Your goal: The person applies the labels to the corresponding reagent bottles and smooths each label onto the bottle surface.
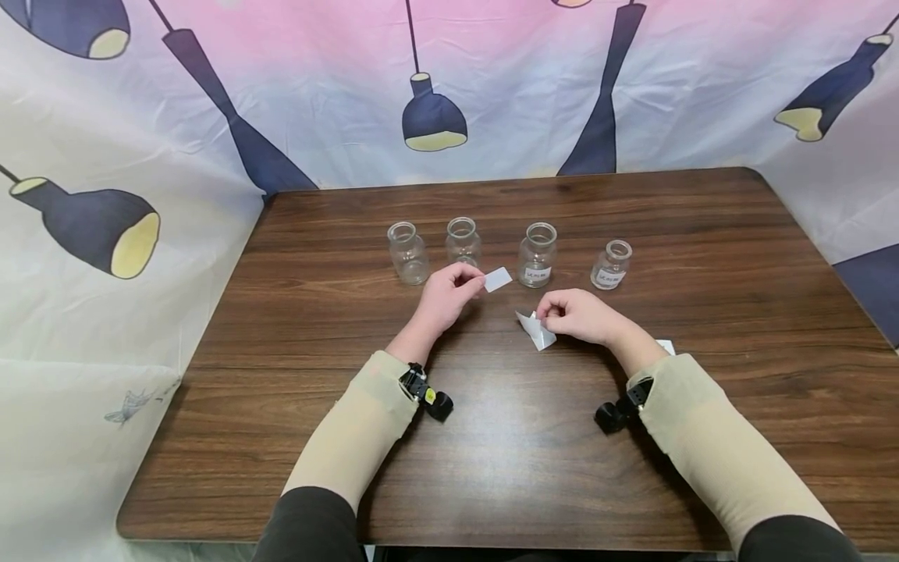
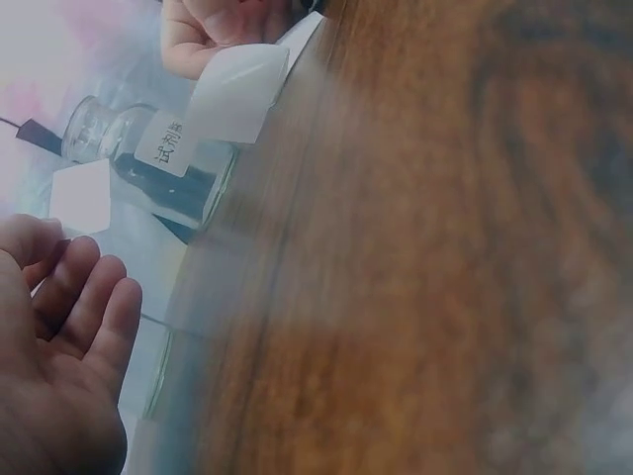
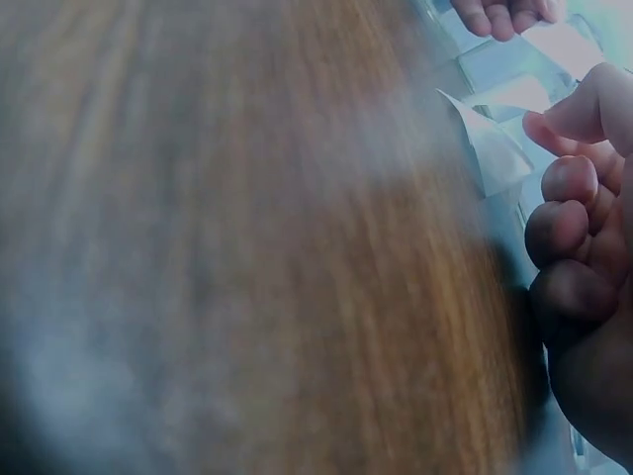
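My left hand (image 1: 449, 297) pinches a small white label (image 1: 498, 279) by its edge, between thumb and index finger. In the left wrist view the label (image 2: 81, 196) looks blank on the side that shows. My right hand (image 1: 579, 316) pinches a bent piece of white paper (image 1: 537, 331), probably label backing; in the right wrist view this paper (image 3: 492, 148) curls away from the fingers. Just beyond the hands stands a glass jar (image 1: 539, 248) with a printed label on its front. A shorter labelled jar (image 1: 610, 269) is to its right.
Two glass jars with no label in view, one (image 1: 409, 257) at the left and one (image 1: 463, 238) beside it, stand behind my left hand. More white paper (image 1: 666, 346) lies partly hidden by my right wrist. A printed cloth (image 1: 337, 117) hangs behind the wooden table (image 1: 477, 468).
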Action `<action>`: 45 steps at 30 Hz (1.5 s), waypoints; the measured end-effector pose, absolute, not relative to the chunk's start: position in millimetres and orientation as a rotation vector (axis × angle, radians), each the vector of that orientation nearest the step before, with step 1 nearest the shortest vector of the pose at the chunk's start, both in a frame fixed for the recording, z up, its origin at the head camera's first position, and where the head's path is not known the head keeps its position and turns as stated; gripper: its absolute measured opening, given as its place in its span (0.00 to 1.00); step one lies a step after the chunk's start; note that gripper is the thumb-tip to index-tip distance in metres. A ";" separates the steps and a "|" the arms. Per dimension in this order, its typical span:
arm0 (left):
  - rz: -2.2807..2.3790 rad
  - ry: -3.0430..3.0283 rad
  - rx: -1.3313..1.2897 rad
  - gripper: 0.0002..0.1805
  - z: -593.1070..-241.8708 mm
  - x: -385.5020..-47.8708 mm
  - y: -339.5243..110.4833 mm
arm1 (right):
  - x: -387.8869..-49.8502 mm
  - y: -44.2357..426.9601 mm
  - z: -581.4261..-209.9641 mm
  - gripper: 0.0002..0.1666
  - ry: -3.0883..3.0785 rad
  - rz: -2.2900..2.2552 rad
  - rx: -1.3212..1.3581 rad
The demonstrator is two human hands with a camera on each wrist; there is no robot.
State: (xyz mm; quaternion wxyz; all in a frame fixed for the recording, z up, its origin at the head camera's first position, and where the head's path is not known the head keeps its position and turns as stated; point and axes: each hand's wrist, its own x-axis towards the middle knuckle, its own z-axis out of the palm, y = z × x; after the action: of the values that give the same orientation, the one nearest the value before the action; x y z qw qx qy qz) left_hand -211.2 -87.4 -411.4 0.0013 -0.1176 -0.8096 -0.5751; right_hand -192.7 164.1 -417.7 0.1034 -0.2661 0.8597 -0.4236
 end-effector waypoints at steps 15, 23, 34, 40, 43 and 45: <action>-1.823 -2.504 -0.348 0.06 -415.2 -209.7 -92.9 | -183.3 160.0 -399.7 0.08 2.487 -1.319 -0.665; -1.803 -2.506 -0.347 0.06 -416.0 -209.5 -93.7 | -176.4 154.9 -387.3 0.06 2.474 -1.413 -0.647; -1.805 -2.497 -0.349 0.06 -415.6 -208.8 -94.0 | -181.5 153.0 -395.0 0.05 2.504 -1.534 -0.609; -1.812 -2.498 -0.353 0.06 -414.9 -208.7 -94.4 | -195.7 155.1 -416.5 0.06 2.531 -1.547 -0.608; -1.814 -2.494 -0.338 0.06 -414.1 -208.8 -94.8 | -199.2 152.7 -419.4 0.07 2.578 -1.544 -0.620; -1.825 -2.488 -0.324 0.05 -413.5 -208.7 -95.1 | -201.0 149.1 -419.4 0.07 2.629 -1.529 -0.634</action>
State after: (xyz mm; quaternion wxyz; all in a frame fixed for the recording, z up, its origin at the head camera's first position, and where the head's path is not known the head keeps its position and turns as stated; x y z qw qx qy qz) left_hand -208.7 -95.1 -413.5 0.0196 -0.1045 -0.8017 -0.5882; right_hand -201.0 149.1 -419.4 0.0176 -0.2040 0.8461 -0.4921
